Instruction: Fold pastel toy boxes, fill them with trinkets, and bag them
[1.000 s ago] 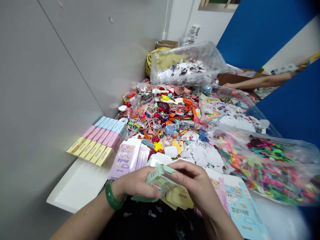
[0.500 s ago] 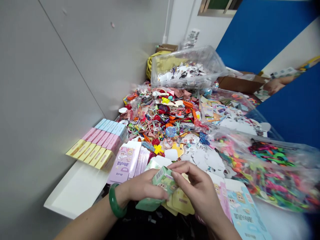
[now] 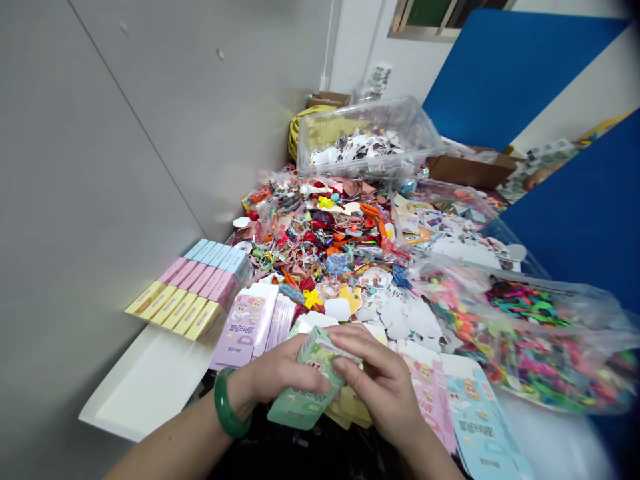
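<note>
A light green printed box [image 3: 313,377] is between my two hands at the bottom centre. My left hand [image 3: 280,373], with a green bangle [image 3: 231,403] at the wrist, grips its left side, thumb across the front. The fingers of my right hand [image 3: 373,373] pinch the box's upper right end. Yellow cartons [image 3: 353,408] show partly beneath the hands. Flat purple cartons [image 3: 243,327] stand to the left, pink [image 3: 427,390] and blue ones [image 3: 483,417] to the right.
Yellow, pink and blue boxes [image 3: 193,287] stand in rows in a white tray [image 3: 150,383] at left. Behind lie heaped trinkets [image 3: 320,233], white cutouts [image 3: 405,313], a clear bin [image 3: 367,143] and a bag of colourful pieces [image 3: 540,340]. A grey wall borders the left.
The green box has turned so that more of its printed front shows. My right hand's fingers have shifted along its upper end. The whole view has moved slightly.
</note>
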A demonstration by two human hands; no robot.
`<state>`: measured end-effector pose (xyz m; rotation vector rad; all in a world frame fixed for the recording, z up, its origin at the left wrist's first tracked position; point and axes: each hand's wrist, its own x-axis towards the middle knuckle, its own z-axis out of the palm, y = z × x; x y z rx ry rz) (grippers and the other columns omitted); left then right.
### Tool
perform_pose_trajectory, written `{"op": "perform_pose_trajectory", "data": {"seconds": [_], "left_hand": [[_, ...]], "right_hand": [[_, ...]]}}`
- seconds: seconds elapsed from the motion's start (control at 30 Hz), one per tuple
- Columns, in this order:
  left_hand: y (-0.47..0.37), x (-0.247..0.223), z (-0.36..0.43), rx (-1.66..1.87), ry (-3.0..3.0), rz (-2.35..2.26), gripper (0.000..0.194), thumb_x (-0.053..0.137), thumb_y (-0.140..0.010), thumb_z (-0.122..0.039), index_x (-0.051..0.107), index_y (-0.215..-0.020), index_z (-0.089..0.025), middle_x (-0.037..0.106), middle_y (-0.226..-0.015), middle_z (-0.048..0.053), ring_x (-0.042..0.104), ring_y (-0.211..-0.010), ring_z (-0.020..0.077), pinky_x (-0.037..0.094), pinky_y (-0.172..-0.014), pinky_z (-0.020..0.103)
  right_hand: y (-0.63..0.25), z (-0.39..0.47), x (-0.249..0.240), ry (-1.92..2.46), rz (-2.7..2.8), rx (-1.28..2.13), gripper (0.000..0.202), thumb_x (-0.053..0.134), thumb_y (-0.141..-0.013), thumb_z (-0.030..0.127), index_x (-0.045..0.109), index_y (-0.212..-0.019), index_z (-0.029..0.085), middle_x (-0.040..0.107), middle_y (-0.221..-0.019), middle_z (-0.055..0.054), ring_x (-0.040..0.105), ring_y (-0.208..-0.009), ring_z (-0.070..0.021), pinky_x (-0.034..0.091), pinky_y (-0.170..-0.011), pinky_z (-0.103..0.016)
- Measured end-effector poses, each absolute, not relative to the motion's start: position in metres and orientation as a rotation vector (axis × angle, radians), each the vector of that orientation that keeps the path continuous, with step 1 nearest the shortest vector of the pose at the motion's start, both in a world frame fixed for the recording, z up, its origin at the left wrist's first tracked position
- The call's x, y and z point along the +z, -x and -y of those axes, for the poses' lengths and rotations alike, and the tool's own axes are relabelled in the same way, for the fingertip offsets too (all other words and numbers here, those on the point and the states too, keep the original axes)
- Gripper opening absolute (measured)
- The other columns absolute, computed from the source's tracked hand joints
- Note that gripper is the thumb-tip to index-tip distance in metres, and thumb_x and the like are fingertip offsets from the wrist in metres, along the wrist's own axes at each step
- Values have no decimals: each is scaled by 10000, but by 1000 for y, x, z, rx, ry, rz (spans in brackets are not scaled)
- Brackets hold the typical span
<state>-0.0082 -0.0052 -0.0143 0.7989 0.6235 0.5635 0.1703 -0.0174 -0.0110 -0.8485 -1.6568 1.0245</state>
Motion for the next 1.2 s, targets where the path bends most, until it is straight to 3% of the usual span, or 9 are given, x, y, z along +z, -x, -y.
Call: {"op": "perform_pose_trajectory", "data": {"seconds": [0.23,0.4,0.63,0.77,0.87,0.93,1.0,1.07,1.2], "left_hand": [[5,-11,4,514,-882,-616,316,670,-578,-116,653,-891,-149,624,-744,-22,537,-687,130,397,-633,231],[2,-12,9,565,-732,-636,347,677,-578,-146,644,-923,-148,686,-766,21,605,-667,158,443,-602,244],[-8,-10,15,601,-550,-767,371,734,-678,-364,606,-968,-171,704,-772,59,660,-607,206,501,-559,290],[-9,-5,5,799,-686,-864,397,517,-869,-480,525,-1202,-264,649,-1160,101,652,-983,286,517,-825,424],[-5,-8,-3,1007,-1258,-937,466,655,-790,-377,544,-1241,-342,483,-1412,52,380,-1330,319,292,-1094,471],[-2,-13,-7,991,-1680,-858,440,718,-731,-313,629,-1160,-354,498,-1405,39,328,-1356,332,189,-1141,458],[-1,-17,-8,919,-1849,-730,353,702,-741,-305,666,-1090,-350,604,-1282,55,441,-1269,329,255,-1111,441],[0,-19,-8,911,-1769,-741,272,643,-791,-353,655,-1062,-333,670,-1141,63,545,-1143,306,385,-1016,403],[0,-19,-3,908,-1453,-1113,325,651,-766,-485,639,-1019,-281,689,-1083,59,584,-1069,296,484,-867,315]], "right_hand": [[-170,17,-4,819,1754,1057,421,573,-870,135,623,-1203,387,667,-1167,-12,590,-1089,-194,464,-943,-370],[-168,17,-1,850,1776,1020,414,578,-870,167,610,-1232,365,671,-1140,-26,598,-1049,-190,473,-916,-364],[-174,10,-2,1023,1447,1129,192,687,-790,328,761,-960,276,710,-893,-56,638,-875,-192,510,-792,-326],[-185,-1,-2,1155,1120,1479,245,720,-740,398,749,-888,205,704,-775,-34,627,-664,-142,490,-613,-247],[-189,-9,-3,1166,1046,1635,279,668,-772,430,707,-883,177,660,-671,2,542,-503,-93,413,-476,-196],[-191,-20,0,1148,1336,1668,209,646,-786,378,705,-821,181,654,-655,20,538,-502,-89,409,-475,-189],[-202,-43,10,1322,1765,1424,113,644,-774,274,702,-715,199,658,-632,41,571,-544,-99,431,-511,-188],[-226,-82,25,1739,1968,833,133,618,-778,199,694,-671,216,673,-641,45,617,-625,-119,458,-572,-196],[-301,-181,47,2173,1698,352,195,510,-886,214,687,-909,134,686,-990,-128,623,-962,-225,471,-806,-323]]}}
